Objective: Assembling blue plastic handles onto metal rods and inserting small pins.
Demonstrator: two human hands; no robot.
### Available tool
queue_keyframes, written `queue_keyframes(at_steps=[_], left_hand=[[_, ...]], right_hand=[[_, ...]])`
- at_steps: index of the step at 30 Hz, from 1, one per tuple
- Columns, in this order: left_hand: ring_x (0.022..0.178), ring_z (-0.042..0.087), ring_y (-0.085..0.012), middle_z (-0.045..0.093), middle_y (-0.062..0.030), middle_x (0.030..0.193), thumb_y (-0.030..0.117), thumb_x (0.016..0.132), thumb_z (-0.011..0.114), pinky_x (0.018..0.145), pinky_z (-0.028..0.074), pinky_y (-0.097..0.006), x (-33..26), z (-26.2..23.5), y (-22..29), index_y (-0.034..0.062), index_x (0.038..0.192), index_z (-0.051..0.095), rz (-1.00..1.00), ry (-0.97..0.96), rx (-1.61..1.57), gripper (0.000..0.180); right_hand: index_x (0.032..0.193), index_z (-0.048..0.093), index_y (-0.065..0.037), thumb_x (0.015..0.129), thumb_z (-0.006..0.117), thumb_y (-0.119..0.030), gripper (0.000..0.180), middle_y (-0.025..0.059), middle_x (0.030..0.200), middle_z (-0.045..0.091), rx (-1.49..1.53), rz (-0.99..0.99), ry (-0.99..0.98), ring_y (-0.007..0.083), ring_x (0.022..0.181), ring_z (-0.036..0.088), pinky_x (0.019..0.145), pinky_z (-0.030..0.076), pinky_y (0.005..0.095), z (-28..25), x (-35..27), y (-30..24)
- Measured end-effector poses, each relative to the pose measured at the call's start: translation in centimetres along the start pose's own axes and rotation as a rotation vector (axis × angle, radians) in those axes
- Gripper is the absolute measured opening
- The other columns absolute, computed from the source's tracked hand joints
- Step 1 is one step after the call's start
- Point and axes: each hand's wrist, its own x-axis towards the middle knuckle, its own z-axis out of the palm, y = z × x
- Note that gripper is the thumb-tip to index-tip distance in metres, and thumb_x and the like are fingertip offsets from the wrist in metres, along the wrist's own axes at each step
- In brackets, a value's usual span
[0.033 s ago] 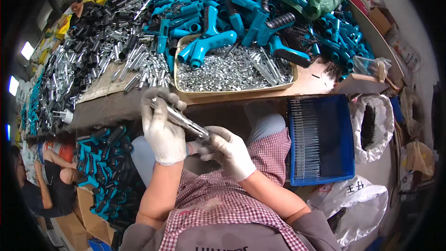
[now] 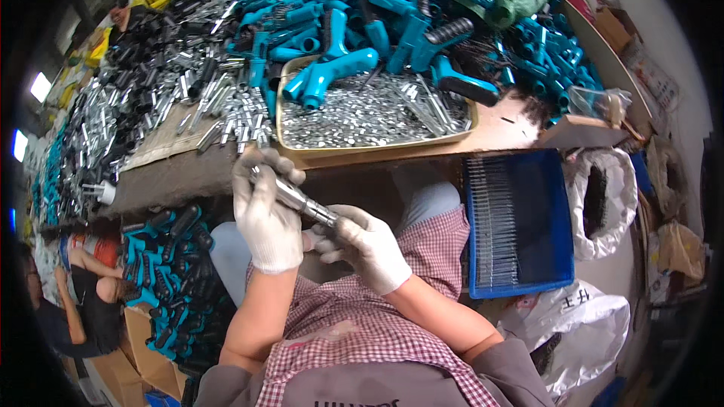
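Both my hands wear white knit gloves and hold a shiny metal cylindrical part (image 2: pixel 304 202) above my lap, just off the bench edge. My left hand (image 2: pixel 268 218) is closed round its upper end. My right hand (image 2: pixel 369 245) pinches its lower end between thumb and fingers. The part slants down from left to right. Beyond it stands a shallow cream tray (image 2: pixel 362 148) full of small metal pieces, with some long thin metal rods on its right side. Teal tool housings (image 2: pixel 339 71) with black grips lie partly over the tray's rim.
Metal tubes (image 2: pixel 249 117) and black sleeves pile up at the left of the bench. A blue crate (image 2: pixel 520 286) with a row of metal rods stands to my right, beside white sacks (image 2: pixel 581 332). Finished-looking teal housings (image 2: pixel 162 279) heap below left. Another person (image 2: pixel 94 294) sits far left.
The whole view has shifted slightly left. My hands keep nearly the same grip on the metal part.
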Motion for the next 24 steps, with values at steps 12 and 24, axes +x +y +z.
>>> queue_keyframes(at_steps=[12, 24], left_hand=[[0.081, 0.068, -0.0331, 0.068, -0.0162, 0.09, 0.02, 0.073, 0.077, 0.074, 0.055, -0.039, -4.6, -4.3, 2.5, 0.0097, 0.118, 0.067, -0.232, -1.162, 1.484, 0.047], [0.078, 0.068, -0.0318, 0.067, -0.0148, 0.087, 0.016, 0.073, 0.077, 0.068, 0.054, -0.038, -7.1, -4.4, 0.6, 0.0109, 0.121, 0.067, -0.223, -1.172, 1.384, 0.049]], right_hand=[[0.111, 0.064, 0.003, 0.096, 0.061, -0.022, 0.029, 0.0105, 0.087, 0.07, -0.295, 0.177, -0.03, 0.0147, 0.068, 0.067, 0.058, 0.055, 0.0262, -5.0, -3.5, 2.4], [0.116, 0.06, 0.002, 0.098, 0.061, -0.02, 0.029, 0.0089, 0.089, 0.066, -0.156, 0.238, 0.078, 0.0135, 0.07, 0.065, 0.061, 0.055, 0.0256, -6.9, -6.4, 3.7]])
